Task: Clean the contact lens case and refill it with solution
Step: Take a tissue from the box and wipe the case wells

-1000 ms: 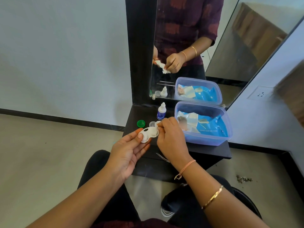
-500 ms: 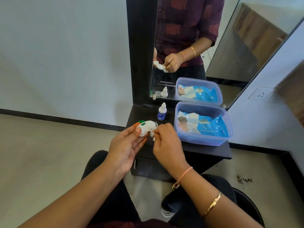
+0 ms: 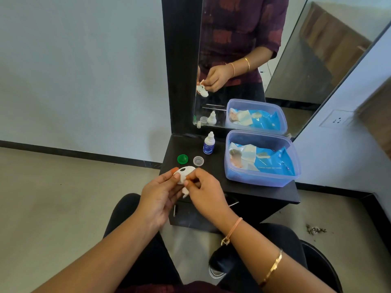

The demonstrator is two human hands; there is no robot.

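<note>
My left hand point(image 3: 159, 195) holds the white contact lens case point(image 3: 183, 172) by its left end, just off the front left corner of the black shelf point(image 3: 249, 193). My right hand point(image 3: 206, 191) pinches a small white wipe point(image 3: 185, 191) against the case. A green cap point(image 3: 182, 159) and a clear cap point(image 3: 198, 160) lie on the shelf behind the case. The small solution bottle point(image 3: 209, 143), white with a blue label, stands upright behind the caps.
A translucent blue tub point(image 3: 262, 178) holding a blue wet-wipes pack point(image 3: 268, 159) fills the shelf's right side. A mirror point(image 3: 275, 49) stands behind the shelf. My knees and a black chair point(image 3: 321, 269) are below, over a tiled floor.
Both hands have dropped toward me with the case, uncovering the green and clear caps on the shelf. My right hand has shifted on the case, wipe still in its fingers.
</note>
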